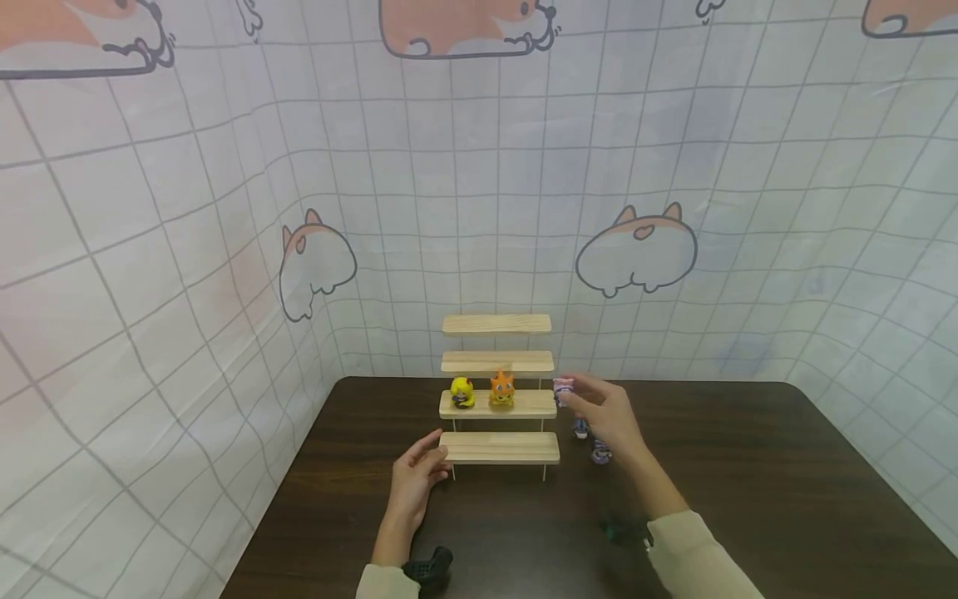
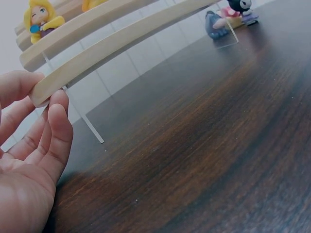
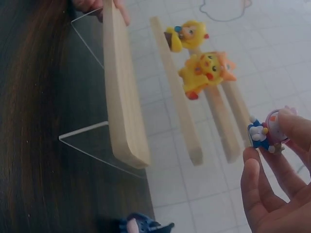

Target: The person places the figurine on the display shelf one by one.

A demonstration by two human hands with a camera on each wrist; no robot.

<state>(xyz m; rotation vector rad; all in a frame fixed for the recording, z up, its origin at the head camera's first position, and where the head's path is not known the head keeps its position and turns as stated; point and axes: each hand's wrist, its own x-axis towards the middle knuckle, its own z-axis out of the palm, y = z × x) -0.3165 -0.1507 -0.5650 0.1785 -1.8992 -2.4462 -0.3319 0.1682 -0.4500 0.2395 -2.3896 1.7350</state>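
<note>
A four-tier wooden display shelf (image 1: 500, 448) stands on the table. My left hand (image 1: 413, 481) grips the left end of its lowest board, thumb above and fingers beneath in the left wrist view. Beside the second board's right end, my right hand (image 1: 609, 418) pinches a small figurine (image 3: 260, 135) with a pink-and-white head and a blue-and-white body, partly covered by the fingers. On that second board sit a yellow-haired figurine (image 1: 462, 393) at the left and a yellow figurine with an orange top (image 1: 502, 391) near the middle.
Right of the shelf, a dark-blue figurine (image 1: 580, 428) and a purple-toned figurine (image 1: 601, 453) are on the dark wooden table (image 1: 748, 482). A small dark-green item (image 1: 612, 526) lies nearer, too blurred to identify. White grid-patterned cloth (image 1: 479, 191) hangs behind and at both sides.
</note>
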